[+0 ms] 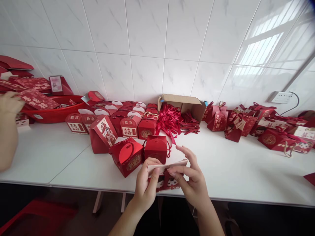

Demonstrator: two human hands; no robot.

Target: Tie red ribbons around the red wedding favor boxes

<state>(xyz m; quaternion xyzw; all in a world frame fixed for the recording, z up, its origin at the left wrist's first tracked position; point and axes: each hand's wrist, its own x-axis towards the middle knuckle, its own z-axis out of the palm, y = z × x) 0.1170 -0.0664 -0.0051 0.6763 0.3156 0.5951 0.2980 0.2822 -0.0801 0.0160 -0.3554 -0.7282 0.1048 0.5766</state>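
Close to the table's front edge, my left hand [144, 181] grips the left side of a small gift box [176, 185], thumb at the front and fingers behind. The box is red with cartoon figures on its front and a pale top edge. A dark red ribbon [166, 178] runs down its front. My right hand [194, 181] pinches this ribbon near the top between thumb and index finger, its other fingers raised. Just beyond stand two red boxes, one with a rope handle [129, 156] and one more upright box [155, 149].
Rows of red boxes [129, 127] stand behind, beside a carton [197, 106] with loose ribbons [168, 118]. Ribboned boxes [219, 121] line the right. At left, another person's arm [8, 131] reaches by a red basin [59, 113]. A power strip [280, 97] is at the wall.
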